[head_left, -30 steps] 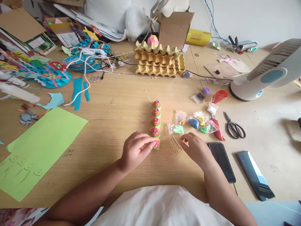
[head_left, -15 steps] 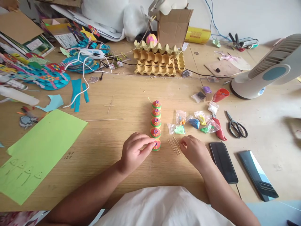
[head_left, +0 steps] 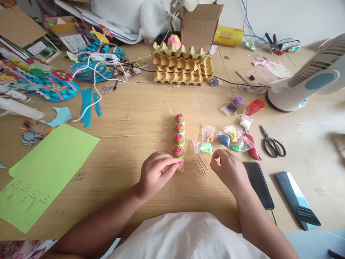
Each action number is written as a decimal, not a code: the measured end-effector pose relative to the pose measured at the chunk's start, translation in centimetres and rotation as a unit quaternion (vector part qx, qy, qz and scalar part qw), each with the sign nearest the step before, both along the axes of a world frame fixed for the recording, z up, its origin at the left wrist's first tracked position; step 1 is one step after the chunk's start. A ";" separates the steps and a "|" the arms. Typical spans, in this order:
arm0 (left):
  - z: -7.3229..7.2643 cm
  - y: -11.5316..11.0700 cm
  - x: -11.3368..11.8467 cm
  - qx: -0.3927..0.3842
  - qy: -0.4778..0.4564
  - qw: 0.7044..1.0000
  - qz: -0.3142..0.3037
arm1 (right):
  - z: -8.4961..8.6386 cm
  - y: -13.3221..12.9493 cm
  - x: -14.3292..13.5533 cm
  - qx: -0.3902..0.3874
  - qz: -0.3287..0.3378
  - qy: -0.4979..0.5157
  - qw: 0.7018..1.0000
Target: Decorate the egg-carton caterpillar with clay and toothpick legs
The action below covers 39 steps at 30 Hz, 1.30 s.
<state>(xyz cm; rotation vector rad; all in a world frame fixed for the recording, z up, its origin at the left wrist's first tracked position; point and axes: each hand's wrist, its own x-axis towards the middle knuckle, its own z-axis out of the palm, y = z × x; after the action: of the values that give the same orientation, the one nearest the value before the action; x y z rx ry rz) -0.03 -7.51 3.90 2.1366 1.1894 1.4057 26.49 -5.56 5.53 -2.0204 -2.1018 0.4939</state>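
A strip of egg-carton cups [head_left: 179, 139], decorated in red and green with small clay faces, runs away from me down the middle of the table. My left hand [head_left: 157, 172] pinches the nearest cup between thumb and fingers, partly covering it. To the right of the strip lies a small bunch of toothpicks [head_left: 199, 166]. Just above and right of them, my right hand [head_left: 228, 167] is closed in a pinch, with the thin tip of a toothpick [head_left: 210, 154] showing at its fingertips. Clay in small plastic bags [head_left: 206, 146] lies beyond that hand.
Scissors [head_left: 273, 143], a red-handled tool [head_left: 253, 147], two dark phones [head_left: 260, 187] [head_left: 296, 201] and a fan [head_left: 291, 93] stand or lie to the right. Egg cartons [head_left: 178, 77] are at the back. Green paper [head_left: 51, 169] and crossed sticks [head_left: 125, 119] lie left.
My right hand has lifted away from the toothpick bunch, slightly up and right, with a toothpick at its fingertips. My left hand stays on the near cup.
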 end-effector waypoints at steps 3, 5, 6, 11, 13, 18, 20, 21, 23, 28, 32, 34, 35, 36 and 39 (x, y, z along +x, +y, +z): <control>0.2 -0.2 0.2 -0.010 -0.013 1.000 -0.023 | 0.5 -0.3 -0.3 -0.061 0.004 0.200 0.978; 0.5 -0.4 0.4 -0.022 -0.021 0.998 -0.047 | 0.3 -0.9 -1.1 -0.133 0.048 0.367 0.919; 0.6 -0.5 0.4 -0.030 -0.027 0.998 -0.057 | 0.1 -1.3 -1.5 -0.165 0.074 0.431 0.884; 0.5 -1.1 0.5 -0.116 -0.086 0.987 -0.064 | -1.0 -2.8 -3.7 -0.214 0.111 0.523 0.818; 0.2 -1.3 0.5 -0.162 -0.116 0.977 -0.071 | -1.3 -3.0 -4.0 -0.206 0.113 0.526 0.817; -0.2 -1.7 0.6 -0.239 -0.168 0.952 -0.095 | -1.6 -3.2 -4.2 -0.184 0.123 0.526 0.821; -0.2 -1.8 0.6 -0.247 -0.171 0.949 -0.095 | -1.6 -3.2 -4.2 -0.173 0.123 0.528 0.822; -0.1 -1.8 0.6 -0.245 -0.168 0.950 -0.095 | -1.6 -3.3 -4.3 -0.170 0.124 0.529 0.822; 0.0 -1.8 0.5 -0.236 -0.156 0.954 -0.095 | -1.6 -3.3 -4.3 -0.168 0.126 0.534 0.819; 0.5 -1.6 0.3 -0.197 -0.120 0.968 -0.095 | -1.8 -3.5 -4.3 -0.156 0.116 0.559 0.806; 0.9 -1.5 0.4 -0.123 -0.097 0.981 -0.113 | -2.0 -3.5 -4.4 -0.157 0.106 0.610 0.769; 1.1 -1.5 0.4 -0.085 -0.073 0.987 -0.118 | -1.9 -3.5 -4.5 -0.187 0.100 0.624 0.752; 1.2 -1.5 0.4 -0.067 -0.059 0.989 -0.119 | -1.8 -3.5 -4.6 -0.207 0.097 0.627 0.744; 1.2 -1.5 0.4 -0.051 -0.045 0.990 -0.121 | -1.7 -3.5 -4.7 -0.230 0.094 0.632 0.735; 1.1 -1.7 0.5 -0.004 -0.012 0.991 -0.131 | -1.7 -3.7 -5.1 -0.288 0.081 0.661 0.688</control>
<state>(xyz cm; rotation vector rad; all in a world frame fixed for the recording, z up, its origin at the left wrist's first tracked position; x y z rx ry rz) 0.47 -9.16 5.02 2.1707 0.8643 1.3036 21.39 -9.26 3.87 -0.8586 -1.1378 2.0376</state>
